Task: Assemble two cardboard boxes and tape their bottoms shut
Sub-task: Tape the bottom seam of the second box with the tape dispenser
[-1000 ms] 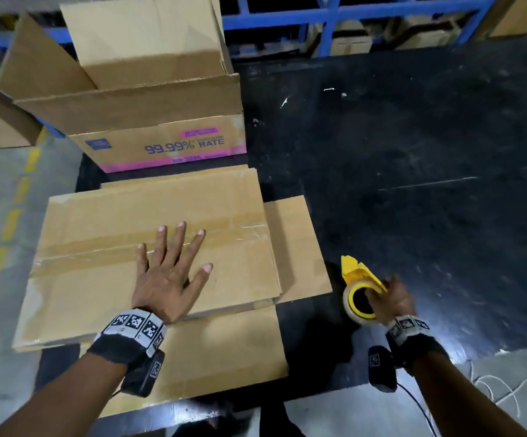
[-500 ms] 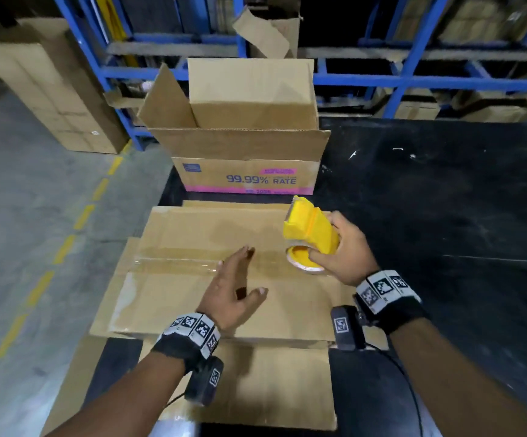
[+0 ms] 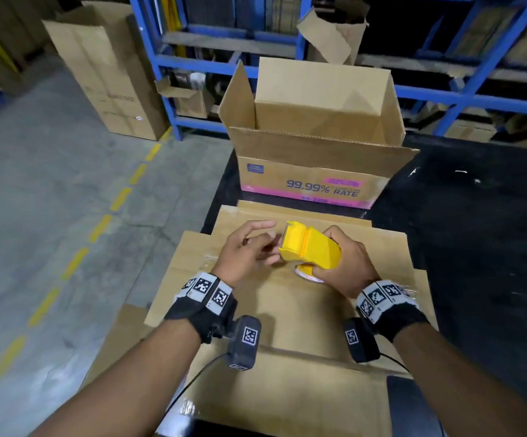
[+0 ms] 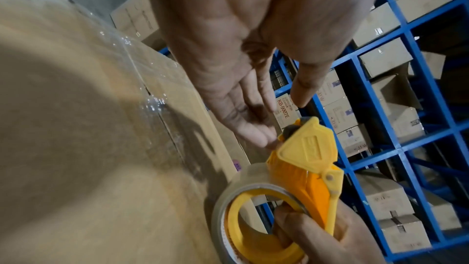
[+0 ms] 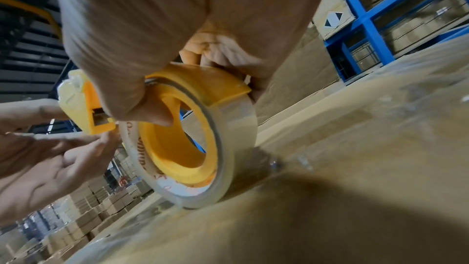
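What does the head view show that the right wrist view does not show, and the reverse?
Only the head view shows the open box with "99.99% RATE" print standing behind the flat box, and the black table. Only the right wrist view shows the clear tape roll from the side, its yellow core, and the thumb hooked into it. Both show the right hand holding the yellow dispenser and the left hand at its front end.

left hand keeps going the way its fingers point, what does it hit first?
Most likely the cutter end of the yellow tape dispenser held by the right hand. The left hand has its fingertips at or nearly on it; actual contact is unclear.
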A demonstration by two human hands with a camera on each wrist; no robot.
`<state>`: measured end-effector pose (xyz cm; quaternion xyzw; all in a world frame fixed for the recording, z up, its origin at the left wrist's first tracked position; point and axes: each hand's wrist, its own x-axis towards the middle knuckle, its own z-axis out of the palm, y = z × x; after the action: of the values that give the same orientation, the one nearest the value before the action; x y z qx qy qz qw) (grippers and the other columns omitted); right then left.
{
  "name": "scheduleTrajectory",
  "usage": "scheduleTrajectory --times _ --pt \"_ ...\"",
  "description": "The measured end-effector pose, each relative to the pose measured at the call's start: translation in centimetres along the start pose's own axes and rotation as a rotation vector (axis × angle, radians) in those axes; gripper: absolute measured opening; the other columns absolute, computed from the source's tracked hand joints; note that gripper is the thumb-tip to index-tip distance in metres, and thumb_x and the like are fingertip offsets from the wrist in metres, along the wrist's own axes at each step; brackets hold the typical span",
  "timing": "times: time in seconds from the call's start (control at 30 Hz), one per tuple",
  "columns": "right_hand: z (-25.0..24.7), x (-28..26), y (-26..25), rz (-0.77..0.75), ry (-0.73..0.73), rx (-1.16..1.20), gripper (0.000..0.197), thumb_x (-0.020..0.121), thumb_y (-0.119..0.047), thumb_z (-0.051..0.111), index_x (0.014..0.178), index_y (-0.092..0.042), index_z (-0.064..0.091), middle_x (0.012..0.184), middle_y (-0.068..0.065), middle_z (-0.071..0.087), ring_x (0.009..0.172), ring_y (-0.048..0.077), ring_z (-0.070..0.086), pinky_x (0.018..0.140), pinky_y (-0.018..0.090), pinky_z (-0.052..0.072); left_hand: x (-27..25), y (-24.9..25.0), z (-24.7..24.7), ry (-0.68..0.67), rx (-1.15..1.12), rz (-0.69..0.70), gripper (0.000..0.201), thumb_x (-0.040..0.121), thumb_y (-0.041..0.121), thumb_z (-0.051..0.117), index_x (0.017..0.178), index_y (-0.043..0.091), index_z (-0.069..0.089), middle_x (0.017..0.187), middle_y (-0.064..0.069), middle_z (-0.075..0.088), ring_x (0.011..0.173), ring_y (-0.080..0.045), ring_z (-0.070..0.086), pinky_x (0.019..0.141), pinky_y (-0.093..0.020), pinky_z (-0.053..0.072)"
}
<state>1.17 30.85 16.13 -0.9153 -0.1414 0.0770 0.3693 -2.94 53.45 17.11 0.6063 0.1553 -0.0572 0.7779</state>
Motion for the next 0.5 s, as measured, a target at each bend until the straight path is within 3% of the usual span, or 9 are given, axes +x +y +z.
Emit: scheduleTrajectory --times 0.17,0.33,0.43,0.5 --pt "1.6 0.5 -1.7 -0.036 -0.013 -0.018 0.054 0.065 -0.036 0.086 0.101 -0.032 0.046 0.088 -0.009 0.059 0.078 0.016 0.058 0.062 0.032 0.048 0.1 0.4 -2.0 -0.027 -0.032 -0.003 0.023 0.097 0.0 0.063 0.119 0.007 0.067 0.079 -0.007 0.076 0.065 -0.017 0.066 0.07 -0.03 0.058" --pt "3.4 0.2 -4.0 -0.081 -0.009 0.002 0.056 0.067 -0.03 0.088 0.102 -0.033 0.045 0.087 -0.016 0.056 0.079 0.005 0.056 0.057 0.019 0.04 -0.5 0.8 -4.6 -0.047 -0.026 0.014 0.037 0.093 -0.014 0.06 0.126 0.001 0.064 0.082 -0.015 0.075 0.061 -0.019 0.063 0.063 -0.023 0.057" --pt "4.5 0.0 -4.7 -0.106 0.022 0.04 0.057 0.067 -0.029 0.089 0.103 -0.031 0.046 0.089 -0.013 0.057 0.08 0.009 0.057 0.059 0.024 0.046 -1.1 1.4 -5.7 -0.056 -0.08 0.022 0.034 0.095 -0.012 0.057 0.124 0.004 0.065 0.079 -0.009 0.075 0.061 -0.015 0.063 0.063 -0.022 0.055" --pt "5.2 -0.1 -4.9 -0.113 0.035 0.069 0.058 0.066 -0.029 0.089 0.104 -0.03 0.045 0.088 -0.011 0.058 0.079 0.009 0.058 0.06 0.029 0.049 -1.6 2.0 -6.2 -0.082 -0.139 0.017 0.029 0.097 -0.006 0.059 0.123 0.007 0.066 0.084 -0.009 0.077 0.07 -0.014 0.07 0.066 -0.022 0.057"
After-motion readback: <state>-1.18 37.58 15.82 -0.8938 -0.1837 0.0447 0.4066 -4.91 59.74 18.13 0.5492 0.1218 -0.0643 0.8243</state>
